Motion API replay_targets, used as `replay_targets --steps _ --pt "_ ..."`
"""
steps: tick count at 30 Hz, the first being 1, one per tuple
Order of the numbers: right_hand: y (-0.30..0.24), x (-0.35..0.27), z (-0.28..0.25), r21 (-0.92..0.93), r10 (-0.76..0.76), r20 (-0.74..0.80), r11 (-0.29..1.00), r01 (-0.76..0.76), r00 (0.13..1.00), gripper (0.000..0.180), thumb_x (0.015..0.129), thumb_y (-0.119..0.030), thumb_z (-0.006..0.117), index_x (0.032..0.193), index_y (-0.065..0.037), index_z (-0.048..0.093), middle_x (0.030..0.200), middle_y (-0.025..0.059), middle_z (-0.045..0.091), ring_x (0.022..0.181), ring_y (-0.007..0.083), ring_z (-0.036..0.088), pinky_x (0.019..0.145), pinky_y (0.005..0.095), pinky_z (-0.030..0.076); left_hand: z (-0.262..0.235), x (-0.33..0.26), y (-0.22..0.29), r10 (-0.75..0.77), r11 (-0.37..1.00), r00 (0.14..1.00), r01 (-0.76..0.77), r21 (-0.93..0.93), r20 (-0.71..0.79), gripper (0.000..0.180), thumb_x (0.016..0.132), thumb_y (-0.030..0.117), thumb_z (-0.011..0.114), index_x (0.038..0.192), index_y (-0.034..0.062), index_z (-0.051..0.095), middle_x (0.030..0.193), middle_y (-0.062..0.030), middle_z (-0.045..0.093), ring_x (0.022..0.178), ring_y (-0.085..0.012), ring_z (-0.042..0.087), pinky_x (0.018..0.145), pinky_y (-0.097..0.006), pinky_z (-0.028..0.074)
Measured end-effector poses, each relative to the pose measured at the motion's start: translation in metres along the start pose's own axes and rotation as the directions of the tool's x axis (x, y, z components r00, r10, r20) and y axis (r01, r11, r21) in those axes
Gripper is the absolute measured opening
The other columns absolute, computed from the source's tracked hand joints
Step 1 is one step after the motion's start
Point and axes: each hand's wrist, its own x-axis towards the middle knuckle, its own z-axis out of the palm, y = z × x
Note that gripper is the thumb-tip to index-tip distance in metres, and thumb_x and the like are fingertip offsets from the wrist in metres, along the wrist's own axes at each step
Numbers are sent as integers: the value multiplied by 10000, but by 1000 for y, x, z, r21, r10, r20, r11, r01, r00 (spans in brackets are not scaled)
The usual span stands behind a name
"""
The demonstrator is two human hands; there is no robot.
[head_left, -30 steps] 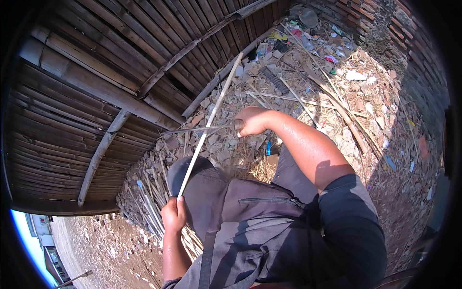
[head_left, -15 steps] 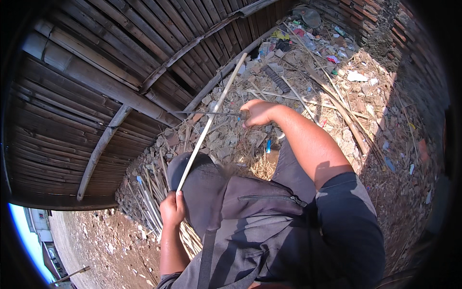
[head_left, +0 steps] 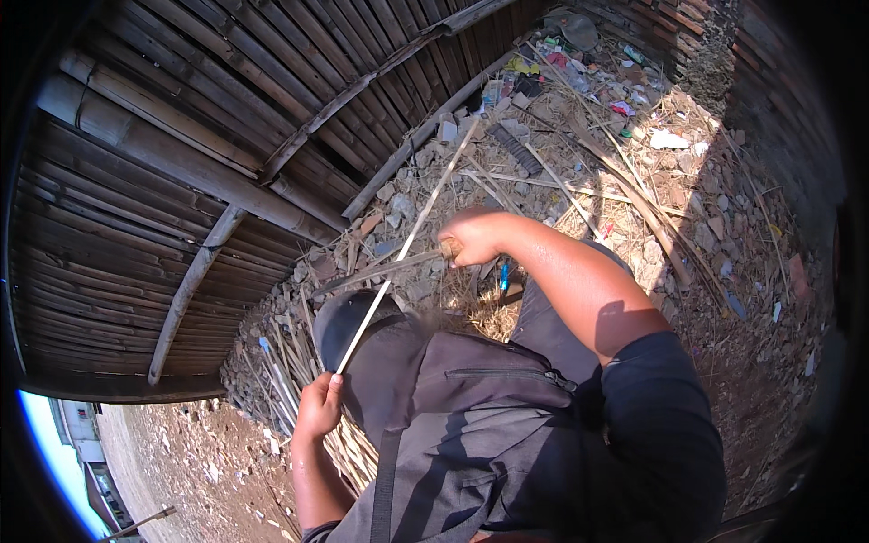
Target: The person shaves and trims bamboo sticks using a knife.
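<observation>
My left hand (head_left: 319, 405) is closed round the near end of a long, pale bamboo strip (head_left: 434, 192). From that grip the strip slants up and away over my left knee, its far end above the rubble. My right hand (head_left: 480, 237) is wrapped round the wooden handle of a long-bladed knife (head_left: 358, 277). The dark blade points left and crosses the strip a little beyond my knee. Whether the edge touches the strip or only passes over it, I cannot tell. Slight blur covers the right hand.
A bamboo-slat wall (head_left: 172, 172) rises on the left. Stone rubble, straw and litter cover the ground ahead, with loose bamboo poles (head_left: 656, 231) at right. More cut strips (head_left: 355, 452) lie beside my left forearm. A small blue object (head_left: 504, 276) sits between my legs. A brick wall (head_left: 670, 27) stands at far right.
My right hand has drawn the knife closer to me along the strip, and the blade now tilts down to the left. The strip's far end has shifted slightly right and nearer.
</observation>
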Motion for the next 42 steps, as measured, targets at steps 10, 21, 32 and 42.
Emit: replay_targets --steps 10,21,32,42 --pt "-28 11 6 -54 141 -53 988 -144 989 313 767 -198 686 1065 -106 674 1070 162 702 1017 354 671 875 477 527 10 -4 15 2 963 987 42 265 -163 419 1033 345 522 829 -15 589 694 -243 599 659 -454 588 613 -470 460" --pt "41 21 16 139 312 -201 947 -289 928 316 774 -165 640 1076 -79 676 1085 181 700 1032 357 665 881 434 530 5 -3 16 52 964 990 -15 264 -134 444 1035 374 517 826 -13 581 680 -254 587 668 -467 589 614 -475 459" --pt "52 26 2 352 378 -79 876 -329 923 337 773 -252 708 1056 -70 703 1029 174 717 962 330 690 828 435 534 9 5 -4 0 993 992 15 120 -124 480 1060 373 485 863 -49 605 632 -124 549 606 -206 507 601 -369 445" --pt "-1 10 14 129 -8 52 992 1 999 369 749 -306 785 1027 -82 692 971 147 718 952 335 681 823 446 518 20 -2 -3 171 957 954 -101 272 -245 443 1040 348 504 809 -23 579 644 -218 578 603 -407 593 587 -445 456"
